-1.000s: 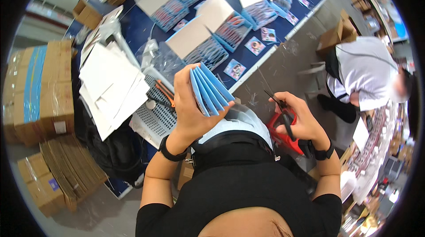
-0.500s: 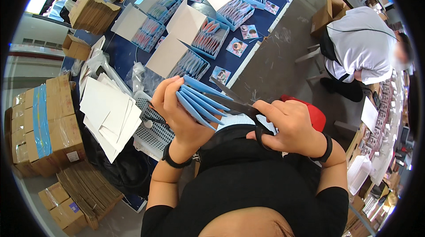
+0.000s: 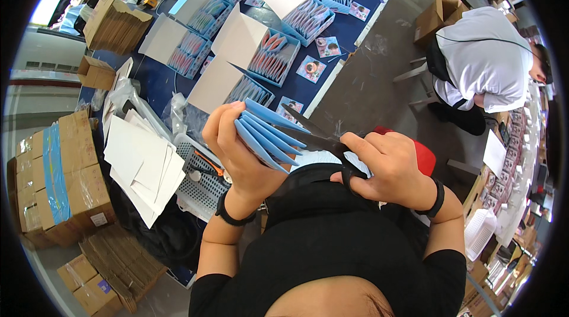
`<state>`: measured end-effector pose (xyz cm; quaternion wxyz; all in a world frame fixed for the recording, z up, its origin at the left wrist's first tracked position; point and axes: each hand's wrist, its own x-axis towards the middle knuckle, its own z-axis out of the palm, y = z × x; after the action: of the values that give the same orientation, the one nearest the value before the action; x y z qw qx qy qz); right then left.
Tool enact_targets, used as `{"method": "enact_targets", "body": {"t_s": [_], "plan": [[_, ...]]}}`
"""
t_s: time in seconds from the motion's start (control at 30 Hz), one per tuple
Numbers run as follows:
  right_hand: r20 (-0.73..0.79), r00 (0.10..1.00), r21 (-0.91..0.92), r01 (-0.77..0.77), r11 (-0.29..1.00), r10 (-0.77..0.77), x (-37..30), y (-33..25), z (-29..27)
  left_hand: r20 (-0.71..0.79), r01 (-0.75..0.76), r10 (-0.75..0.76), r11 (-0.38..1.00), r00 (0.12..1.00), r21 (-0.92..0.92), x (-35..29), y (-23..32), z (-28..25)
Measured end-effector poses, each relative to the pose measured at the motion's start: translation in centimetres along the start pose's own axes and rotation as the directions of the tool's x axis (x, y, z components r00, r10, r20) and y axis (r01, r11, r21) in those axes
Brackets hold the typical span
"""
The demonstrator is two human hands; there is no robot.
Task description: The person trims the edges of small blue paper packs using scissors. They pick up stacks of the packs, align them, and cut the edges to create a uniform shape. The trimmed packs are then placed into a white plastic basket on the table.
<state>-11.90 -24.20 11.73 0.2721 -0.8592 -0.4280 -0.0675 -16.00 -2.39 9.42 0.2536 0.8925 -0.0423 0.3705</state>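
Note:
My left hand (image 3: 243, 154) is closed round a fanned stack of blue packets (image 3: 264, 138), their edges spread toward the right. In my right hand (image 3: 388, 166) is a pair of black scissors (image 3: 323, 141), fingers through the handles. The scissor blades are parted, one above and one across the packets' right ends. Beyond my hands, open boxes (image 3: 275, 56) with white lids stand on the blue table, filled with rows of similar packets. Small printed cards (image 3: 311, 69) lie along the table's right edge.
Left of me are a grey plastic basket (image 3: 198, 183) with an orange-handled tool, loose white sheets (image 3: 142, 166), and stacked cartons (image 3: 68, 169). A person in a white shirt (image 3: 483, 59) sits at the right by another workbench. A red stool-like object (image 3: 422, 157) is beside my right hand.
My view has shifted slightly, so the table and boxes sit a little farther left. Both hands keep nearly the same pose with the packets and scissors.

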Motion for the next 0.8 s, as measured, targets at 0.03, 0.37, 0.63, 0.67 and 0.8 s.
{"method": "enact_targets", "body": {"t_s": [0.03, 0.37, 0.63, 0.67, 0.8], "plan": [[0.002, 1.000, -0.002, -0.002, 1.000, 0.002, 0.1, 0.2, 0.0, 0.001, -0.004, 0.004, 1.000, 1.000, -0.012, 0.1, -0.1, 0.2], [-0.037, 0.999, -0.058, -0.013, 0.998, 0.011, 0.6, 1.1, 0.4, 0.033, 0.001, 0.001, 0.999, 0.999, -0.044, 0.9, -0.9, 1.7], [-0.011, 0.999, -0.026, -0.039, 0.999, 0.038, 0.4, 1.2, 1.0, 0.070, -0.017, 0.021, 0.998, 0.997, -0.066, 1.1, -1.4, 1.9], [-0.011, 0.999, -0.023, -0.041, 0.999, 0.040, 0.4, 1.2, 1.0, 0.081, -0.020, 0.026, 0.998, 0.996, -0.066, 1.2, -1.5, 1.9], [0.050, 0.998, 0.037, -0.051, 0.998, 0.049, 0.3, 1.4, 1.0, 0.076, -0.032, 0.037, 0.997, 0.996, -0.074, 1.2, -1.8, 2.0]]}}
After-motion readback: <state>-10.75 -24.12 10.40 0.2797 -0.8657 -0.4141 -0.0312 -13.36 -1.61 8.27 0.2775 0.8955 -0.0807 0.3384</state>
